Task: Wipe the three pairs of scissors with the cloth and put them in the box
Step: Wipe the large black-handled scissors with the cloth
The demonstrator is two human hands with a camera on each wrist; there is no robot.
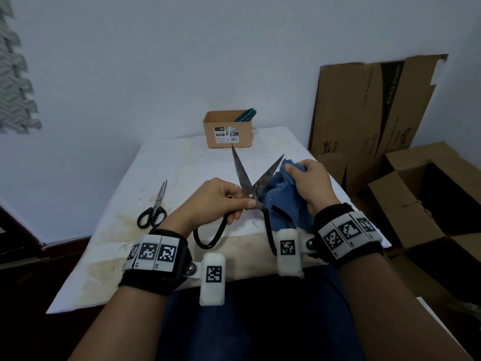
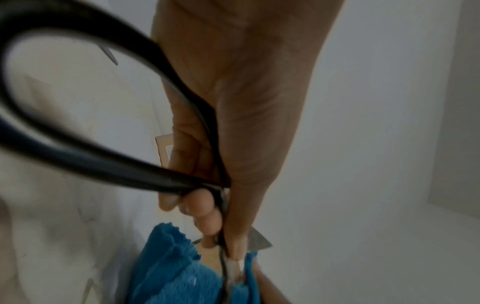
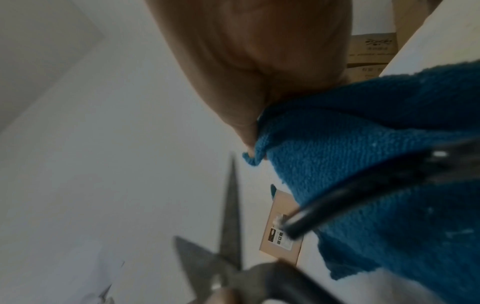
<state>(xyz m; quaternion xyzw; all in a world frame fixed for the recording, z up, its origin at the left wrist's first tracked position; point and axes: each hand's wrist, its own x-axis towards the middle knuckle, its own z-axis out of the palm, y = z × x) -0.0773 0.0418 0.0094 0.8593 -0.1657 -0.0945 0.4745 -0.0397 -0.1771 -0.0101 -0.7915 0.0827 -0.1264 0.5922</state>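
Large rusty scissors [image 1: 244,178] with black loop handles are spread wide over the table's middle. My left hand [image 1: 221,201] pinches them at the pivot, its fingers [image 2: 205,214] curled round the shank beside the black handle loop [image 2: 78,144]. My right hand [image 1: 309,181] grips the blue cloth [image 1: 283,199] bunched against the right blade; the blue cloth [image 3: 363,164] fills the right wrist view, with the blades [image 3: 228,226] below. Small black-handled scissors [image 1: 154,207] lie shut on the table at left. Teal-handled scissors [image 1: 246,115] stand in the brown box [image 1: 227,132] at the far edge.
The table wears a stained white cover [image 1: 145,194]. Flattened cardboard [image 1: 369,105] leans on the wall at right, and open cartons [image 1: 421,194] crowd the floor beside the table. A dark wood piece [image 1: 23,246] sits at lower left.
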